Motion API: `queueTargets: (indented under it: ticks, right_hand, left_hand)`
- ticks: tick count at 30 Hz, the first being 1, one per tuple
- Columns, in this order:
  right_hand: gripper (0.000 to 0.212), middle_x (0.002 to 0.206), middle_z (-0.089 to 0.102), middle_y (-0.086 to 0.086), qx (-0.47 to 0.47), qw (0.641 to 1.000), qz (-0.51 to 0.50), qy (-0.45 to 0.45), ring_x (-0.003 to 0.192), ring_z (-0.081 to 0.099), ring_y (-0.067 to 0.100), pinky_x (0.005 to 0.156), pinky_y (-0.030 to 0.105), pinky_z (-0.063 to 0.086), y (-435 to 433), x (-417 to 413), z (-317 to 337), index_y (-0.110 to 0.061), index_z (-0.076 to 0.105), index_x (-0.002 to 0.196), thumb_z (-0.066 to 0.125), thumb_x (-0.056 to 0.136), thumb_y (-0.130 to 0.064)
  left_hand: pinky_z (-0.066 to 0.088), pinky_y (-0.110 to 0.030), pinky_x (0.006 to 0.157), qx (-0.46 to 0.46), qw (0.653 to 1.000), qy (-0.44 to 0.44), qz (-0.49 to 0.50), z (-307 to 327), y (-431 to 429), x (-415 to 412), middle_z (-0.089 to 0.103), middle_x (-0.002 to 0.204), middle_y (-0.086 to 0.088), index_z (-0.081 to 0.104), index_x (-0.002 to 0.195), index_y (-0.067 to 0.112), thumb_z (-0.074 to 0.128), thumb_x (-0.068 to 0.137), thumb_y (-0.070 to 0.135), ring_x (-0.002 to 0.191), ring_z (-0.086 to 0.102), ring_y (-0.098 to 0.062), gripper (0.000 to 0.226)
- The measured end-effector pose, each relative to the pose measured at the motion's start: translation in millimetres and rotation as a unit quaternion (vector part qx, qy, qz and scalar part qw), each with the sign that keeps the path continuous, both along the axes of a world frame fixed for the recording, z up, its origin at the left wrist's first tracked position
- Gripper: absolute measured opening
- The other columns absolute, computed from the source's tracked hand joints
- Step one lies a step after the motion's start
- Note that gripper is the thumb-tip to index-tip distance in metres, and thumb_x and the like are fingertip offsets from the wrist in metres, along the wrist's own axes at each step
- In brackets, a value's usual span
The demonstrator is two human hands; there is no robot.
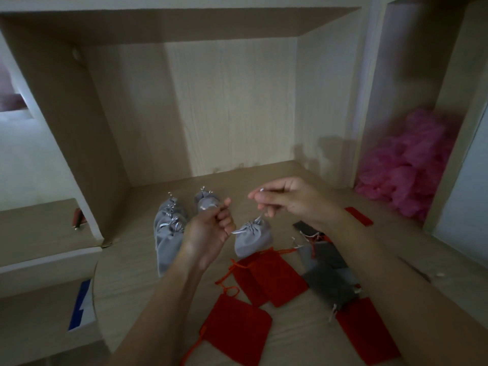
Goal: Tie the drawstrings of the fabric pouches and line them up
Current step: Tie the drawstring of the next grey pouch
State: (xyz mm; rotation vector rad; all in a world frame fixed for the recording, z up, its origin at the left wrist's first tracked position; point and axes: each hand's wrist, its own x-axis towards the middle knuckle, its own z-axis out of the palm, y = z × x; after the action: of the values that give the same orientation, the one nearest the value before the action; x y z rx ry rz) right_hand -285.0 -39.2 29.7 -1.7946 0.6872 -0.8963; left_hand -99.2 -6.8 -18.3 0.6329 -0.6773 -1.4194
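While both hands hover over the pale wood-grain shelf floor [126, 286], the small light-grey fabric pouch with the gathered mouth [253, 240] lies on that floor between them, just below the fingers.

Left hand [211, 231]: fingers curled, pinching one end of the thin silver drawstring [239, 231], which runs sideways out of the pouch mouth.

Right hand [290, 202]: thumb and forefinger pinch the other silver end, with a strand rising from the pouch mouth to the fingers. Other fingers are loosely curled. The hands are apart, not touching each other. The mouth is cinched; can't tell if a knot is in.

Behind the left hand there is a cluster of closed light-grey pouches [169, 228], overlapping each other; the count is unclear. One more closed grey pouch [207, 200] sits just beside them, partly hidden by the left fingers.

Nearer the camera lie flat red fabric pouches with orange-red cords [272, 278], mouths loose, some overlapping. Flat dark-grey pouches [327, 286] lie under the right forearm, touching the red ones. A single red pouch [360, 216] lies beyond the right wrist.

The right-hand compartment holds a pile of pink fluffy material [412, 165].
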Motion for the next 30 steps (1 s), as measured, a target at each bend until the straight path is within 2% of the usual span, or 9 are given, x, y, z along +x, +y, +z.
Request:
queueTargets:
  ticks: [3,6,8,10,13,18,23,27,30]
  right_hand:
    - [0.015,0.094,0.061,-0.004,-0.133,0.987,-0.033,0.088,0.086,0.058,0.003,0.083,0.019,0.047,0.2,13.4,-7.7,-0.028,0.074,0.093,0.072,0.079,-0.023]
    - [0.019,0.12,0.054,-0.01,-0.14,0.983,0.027,0.114,0.105,0.051,-0.009,0.091,0.012,0.043,3.9,19.8,-10.6,-0.03,0.071,0.098,0.069,0.082,-0.02]
    - [0.023,0.128,0.054,-0.002,-0.106,0.987,0.059,0.105,0.091,0.058,-0.009,0.082,0.012,0.046,6.0,20.5,-13.2,-0.017,0.069,0.108,0.066,0.085,-0.012]
    - [0.024,0.119,0.06,0.008,-0.088,0.991,0.062,0.076,0.061,0.057,-0.002,0.072,0.015,0.048,8.5,21.7,-15.4,-0.003,0.068,0.109,0.064,0.085,-0.005]
    - [0.021,0.096,0.062,0.027,-0.092,0.994,0.053,0.033,0.047,0.053,0.009,0.062,0.02,0.05,9.7,24.1,-17.5,0.003,0.069,0.103,0.066,0.082,0.0]
    - [0.017,0.075,0.059,0.036,-0.111,0.994,0.0,0.017,0.049,0.051,0.012,0.058,0.018,0.047,5.4,26.0,-20.3,-0.007,0.074,0.093,0.069,0.079,0.001]
    - [0.015,0.071,0.071,0.003,-0.08,0.995,-0.058,0.008,0.061,0.063,0.006,0.059,0.015,0.05,-0.8,26.6,-20.5,-0.013,0.075,0.089,0.072,0.078,-0.003]
    - [0.012,0.059,0.068,-0.005,-0.062,0.996,-0.059,0.01,0.053,0.058,0.003,0.052,0.013,0.046,3.7,29.2,-18.1,-0.013,0.074,0.088,0.074,0.078,-0.008]
    - [0.014,0.061,0.066,-0.005,-0.034,0.997,-0.062,-0.04,0.053,0.058,0.002,0.053,0.012,0.045,5.5,30.0,-14.7,-0.012,0.071,0.093,0.072,0.079,-0.011]
  left_hand:
    - [0.024,-0.013,0.037,-0.018,0.99,-0.136,-0.017,-2.4,4.4,-6.1,0.035,0.05,0.006,0.052,0.079,0.008,0.034,0.099,0.014,0.041,0.028,-0.003,0.028]
    - [0.017,-0.012,0.036,-0.036,0.964,-0.257,-0.053,-3.0,11.5,-5.8,0.031,0.045,0.01,0.05,0.074,0.011,0.05,0.092,0.017,0.038,0.022,0.0,0.019]
    - [0.014,-0.012,0.039,-0.043,0.945,-0.312,-0.09,-2.5,15.6,-6.0,0.027,0.046,0.011,0.061,0.076,0.007,0.053,0.089,0.018,0.039,0.02,0.0,0.019]
    - [0.014,-0.012,0.04,-0.046,0.927,-0.355,-0.112,-2.5,17.5,-7.2,0.026,0.048,0.011,0.065,0.075,0.005,0.047,0.09,0.02,0.041,0.02,0.0,0.028]
    - [0.017,-0.012,0.04,-0.064,0.913,-0.38,-0.131,-2.4,18.0,-6.9,0.025,0.052,0.009,0.067,0.074,0.007,0.052,0.091,0.016,0.044,0.02,-0.002,0.024]
    - [0.015,-0.016,0.042,-0.056,0.923,-0.354,-0.139,-1.0,15.8,-4.9,0.034,0.055,0.006,0.071,0.087,0.006,0.048,0.075,0.013,0.048,0.021,-0.005,0.027]
    - [0.02,-0.015,0.041,-0.104,0.917,-0.382,-0.042,-0.2,16.8,-6.8,0.05,0.054,0.007,0.075,0.088,0.011,0.067,0.081,0.018,0.043,0.028,-0.003,0.013]
    - [0.031,-0.001,0.046,-0.155,0.91,-0.383,0.039,-0.5,20.0,-17.6,0.057,0.044,0.013,0.063,0.101,-0.015,0.057,0.085,-0.006,0.039,0.046,0.008,0.02]
    - [0.028,-0.008,0.041,-0.126,0.923,-0.356,0.071,-2.6,16.1,-16.2,0.048,0.041,0.012,0.071,0.074,-0.003,0.058,0.087,0.005,0.036,0.035,0.003,0.02]
